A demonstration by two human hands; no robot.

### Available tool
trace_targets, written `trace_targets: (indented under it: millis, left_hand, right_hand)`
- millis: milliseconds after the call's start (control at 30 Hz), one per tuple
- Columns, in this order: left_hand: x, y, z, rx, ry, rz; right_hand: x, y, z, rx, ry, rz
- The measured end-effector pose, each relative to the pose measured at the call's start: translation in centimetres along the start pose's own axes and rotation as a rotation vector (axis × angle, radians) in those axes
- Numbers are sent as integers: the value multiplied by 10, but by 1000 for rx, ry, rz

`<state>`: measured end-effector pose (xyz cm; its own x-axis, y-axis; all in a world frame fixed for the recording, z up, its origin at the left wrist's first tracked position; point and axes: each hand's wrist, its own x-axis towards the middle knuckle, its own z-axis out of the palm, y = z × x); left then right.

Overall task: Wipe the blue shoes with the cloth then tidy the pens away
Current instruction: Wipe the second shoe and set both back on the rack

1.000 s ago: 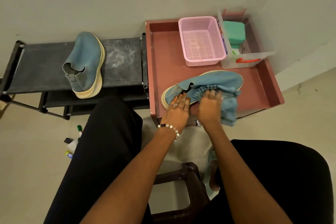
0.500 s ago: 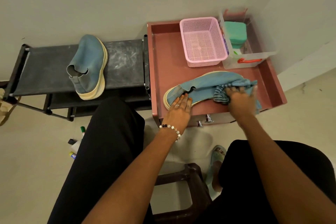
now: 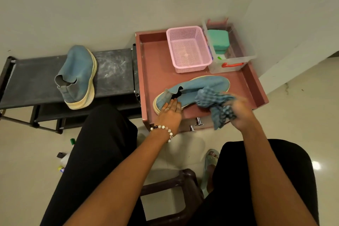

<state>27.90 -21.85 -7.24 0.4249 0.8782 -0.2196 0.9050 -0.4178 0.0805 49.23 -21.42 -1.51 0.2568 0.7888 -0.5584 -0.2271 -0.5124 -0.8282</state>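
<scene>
Left hand: we find the left hand (image 3: 169, 113) laid flat, fingers straight, pressing the heel end of the blue shoe (image 3: 194, 91) on the red tray-top cabinet (image 3: 156, 57); a bead bracelet (image 3: 162, 129) sits on the wrist.
Right hand: the right hand (image 3: 240, 112) is motion-blurred at the near right edge of the tray; its fingers are curled round the checked blue cloth (image 3: 213, 104), gripping it.
Cloth: we note it bunched, one part lying against the shoe's toe half, a tail hanging over the tray's near edge.
Shoe on tray: lies on its side, toe to the right, cream sole facing far.
Second shoe: the other blue shoe (image 3: 78, 77) rests on the black shoe rack (image 3: 113, 71), left of the cabinet, well apart from both hands.
Pens: we see a few small items on the floor (image 3: 65, 154) at near left, beside the left leg; too small for us to confirm each as a pen.
Containers: a pink mesh basket (image 3: 189, 49) stands at the far side of the tray, just beside a clear plastic box (image 3: 231, 60) holding a green item (image 3: 218, 41).
Seat: a dark plastic stool (image 3: 176, 189) shows between the legs.
</scene>
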Motion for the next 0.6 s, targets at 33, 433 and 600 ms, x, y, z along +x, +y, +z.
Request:
trace_targets:
  millis: [33,433,600]
  left_hand:
    - [2,4,-3,-5,23,-9]
    - [20,44,11,-28,129,29]
    - [20,47,0,-21,-18,-5]
  right_hand:
    - [3,-3,-16,133,97,36]
    - [23,0,-8,-605,483,-525]
    - [44,52,45,-1328,138,-402]
